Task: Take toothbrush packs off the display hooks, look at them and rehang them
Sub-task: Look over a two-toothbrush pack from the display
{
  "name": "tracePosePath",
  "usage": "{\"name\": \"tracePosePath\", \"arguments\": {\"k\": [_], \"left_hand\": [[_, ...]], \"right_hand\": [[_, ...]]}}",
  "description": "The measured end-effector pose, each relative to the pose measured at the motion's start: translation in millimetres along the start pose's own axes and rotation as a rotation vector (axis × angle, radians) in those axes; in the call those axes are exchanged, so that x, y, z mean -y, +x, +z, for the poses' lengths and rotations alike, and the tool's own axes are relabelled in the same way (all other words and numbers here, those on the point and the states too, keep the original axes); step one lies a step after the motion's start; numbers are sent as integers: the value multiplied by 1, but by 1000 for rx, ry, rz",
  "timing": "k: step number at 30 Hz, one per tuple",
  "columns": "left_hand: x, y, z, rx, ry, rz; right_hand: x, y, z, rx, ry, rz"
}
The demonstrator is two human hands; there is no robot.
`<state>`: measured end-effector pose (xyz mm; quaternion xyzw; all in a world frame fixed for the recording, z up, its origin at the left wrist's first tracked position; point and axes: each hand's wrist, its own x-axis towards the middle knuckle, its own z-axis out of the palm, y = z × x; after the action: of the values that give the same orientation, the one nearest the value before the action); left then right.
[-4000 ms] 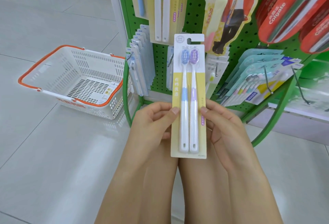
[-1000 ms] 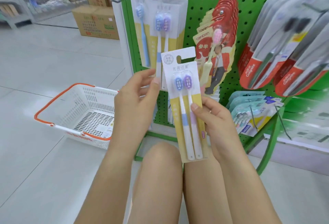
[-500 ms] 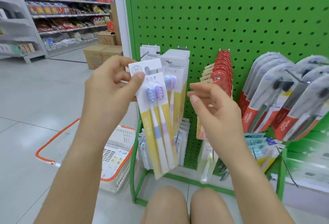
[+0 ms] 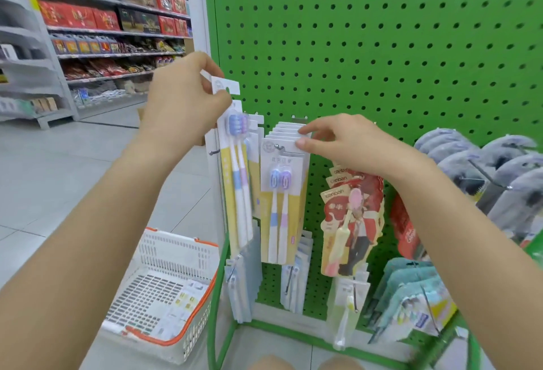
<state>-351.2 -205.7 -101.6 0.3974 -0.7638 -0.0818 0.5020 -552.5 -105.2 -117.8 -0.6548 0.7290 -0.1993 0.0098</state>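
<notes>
My left hand (image 4: pixel 183 105) pinches the white top tab of a yellow-and-white toothbrush pack (image 4: pixel 236 181) with a blue and a purple brush. The pack hangs free in the air at the left edge of the green pegboard (image 4: pixel 382 46). My right hand (image 4: pixel 349 143) pinches the top cards of a row of matching packs (image 4: pixel 282 193) hanging on a hook (image 4: pixel 279 148), thumb on the front card and fingers over the cards behind. The hook's tip shows at the front card's hole.
A white basket with an orange rim (image 4: pixel 164 290) sits on the floor at lower left. Red cartoon-card packs (image 4: pixel 351 220), Colgate packs (image 4: pixel 482 170) and teal packs (image 4: pixel 411 296) hang to the right, small packs below. Store shelves (image 4: pixel 88 32) stand at far left. My knees show at the bottom.
My left hand has lifted the pack higher, up to the hook level. My right hand moved from open in the air onto the hanging row of packs. The view tilted upward.
</notes>
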Motion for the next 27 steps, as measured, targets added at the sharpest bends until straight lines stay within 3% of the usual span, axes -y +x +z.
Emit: {"name": "tracePosePath", "arguments": {"k": [8, 13, 19, 27], "left_hand": [[1, 44, 36, 324, 47, -130], [6, 68, 54, 479, 83, -189], [7, 85, 71, 579, 190, -165], [1, 91, 83, 607, 196, -61]], "right_hand": [[-9, 8, -2, 54, 99, -33], [-14, 26, -12, -95, -15, 9], [-22, 66, -8, 46, -94, 52], [-29, 83, -7, 47, -51, 2]]}}
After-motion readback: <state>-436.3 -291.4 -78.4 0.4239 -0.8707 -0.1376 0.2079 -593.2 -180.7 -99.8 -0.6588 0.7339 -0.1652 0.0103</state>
